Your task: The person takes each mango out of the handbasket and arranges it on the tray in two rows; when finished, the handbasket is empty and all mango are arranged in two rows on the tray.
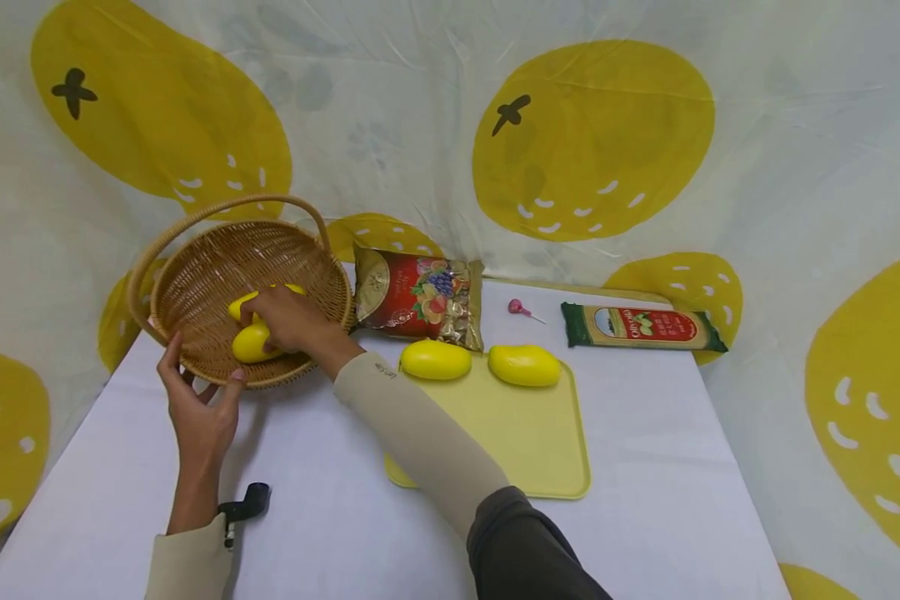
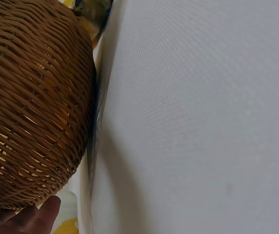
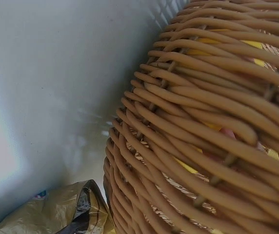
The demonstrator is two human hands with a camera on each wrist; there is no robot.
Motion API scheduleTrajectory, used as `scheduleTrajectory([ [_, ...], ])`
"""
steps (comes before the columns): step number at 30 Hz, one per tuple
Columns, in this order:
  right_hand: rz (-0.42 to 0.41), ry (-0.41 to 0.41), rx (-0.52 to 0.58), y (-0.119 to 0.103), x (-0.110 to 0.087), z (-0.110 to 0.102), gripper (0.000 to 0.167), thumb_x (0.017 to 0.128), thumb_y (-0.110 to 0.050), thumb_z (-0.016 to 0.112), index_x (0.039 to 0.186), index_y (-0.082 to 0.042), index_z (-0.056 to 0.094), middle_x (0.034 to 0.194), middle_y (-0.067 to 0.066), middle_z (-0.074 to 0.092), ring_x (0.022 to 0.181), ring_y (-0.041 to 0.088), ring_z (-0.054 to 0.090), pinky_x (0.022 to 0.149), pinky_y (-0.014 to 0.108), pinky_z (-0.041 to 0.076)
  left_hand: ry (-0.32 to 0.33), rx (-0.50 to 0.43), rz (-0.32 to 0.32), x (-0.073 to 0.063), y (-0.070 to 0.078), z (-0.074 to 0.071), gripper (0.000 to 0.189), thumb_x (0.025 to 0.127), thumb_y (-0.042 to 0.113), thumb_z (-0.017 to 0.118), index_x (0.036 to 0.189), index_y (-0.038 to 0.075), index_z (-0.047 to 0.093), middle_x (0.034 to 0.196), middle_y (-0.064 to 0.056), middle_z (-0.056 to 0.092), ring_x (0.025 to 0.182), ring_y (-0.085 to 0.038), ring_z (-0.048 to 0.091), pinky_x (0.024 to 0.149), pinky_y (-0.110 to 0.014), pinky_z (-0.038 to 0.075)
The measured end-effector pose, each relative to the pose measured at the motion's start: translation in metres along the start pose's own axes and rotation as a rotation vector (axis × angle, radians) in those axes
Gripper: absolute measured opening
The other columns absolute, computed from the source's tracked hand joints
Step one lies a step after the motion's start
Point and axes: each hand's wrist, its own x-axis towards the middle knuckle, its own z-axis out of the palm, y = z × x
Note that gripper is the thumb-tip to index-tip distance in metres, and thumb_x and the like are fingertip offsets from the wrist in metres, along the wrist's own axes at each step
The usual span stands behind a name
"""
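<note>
A round wicker basket (image 1: 217, 250) with an arched handle stands tilted toward me on the left of the table. My left hand (image 1: 198, 408) grips its near rim, with thumb and fingers spread along it; its fingertips (image 2: 47, 214) show against the weave in the left wrist view. Inside the basket, my right hand (image 1: 288, 318) has its fingers curled at a yellow mango (image 1: 251, 343). Another yellow fruit (image 1: 237, 307) lies behind, partly covered by that hand. The right wrist view shows only the basket's woven outside (image 3: 203, 112), not the hand.
Two yellow mangoes (image 1: 435, 360) (image 1: 525, 366) lie at the far edge of a pale yellow tray (image 1: 525, 450). Behind it stands a gold and red fruit-printed bag (image 1: 420, 296). Farther right lie a pink lollipop (image 1: 516, 307) and a green-ended pasta packet (image 1: 641, 326). A fruit-printed curtain (image 1: 390, 108) borders the table.
</note>
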Motion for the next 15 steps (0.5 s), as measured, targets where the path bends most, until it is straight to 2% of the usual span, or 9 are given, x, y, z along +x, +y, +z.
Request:
scheduleTrajectory([
  [7,-0.002,0.008,0.016,0.000,-0.005,0.000,0.048,0.086,-0.031,0.089,0.130,-0.033,0.070,0.135,-0.012,0.062,0.117,0.006,0.055,0.096,0.025,0.049,0.000,0.008,-0.003,-0.001,0.000,0.001,0.090,0.094,0.013,0.073,0.167,0.031,0.022,0.174,0.008,0.025,0.157,-0.032,0.036,0.120,-0.059,0.044],
  [11,-0.040,0.025,0.045,0.001,-0.011,-0.003,0.048,0.086,-0.031,0.090,0.130,-0.031,0.071,0.134,-0.011,0.066,0.111,0.006,0.054,0.094,0.022,0.048,0.000,0.005,-0.010,0.000,-0.001,0.000,0.092,0.094,0.012,0.074,0.167,0.032,0.022,0.173,0.009,0.025,0.157,-0.031,0.036,0.120,-0.059,0.044],
  [15,-0.080,0.045,0.046,0.002,-0.018,-0.007,0.048,0.087,-0.031,0.088,0.131,-0.030,0.071,0.136,-0.011,0.068,0.114,0.005,0.055,0.098,0.020,0.046,0.003,0.003,-0.015,0.001,-0.002,-0.001,0.092,0.094,0.013,0.073,0.167,0.032,0.021,0.173,0.009,0.024,0.158,-0.031,0.035,0.120,-0.060,0.043],
])
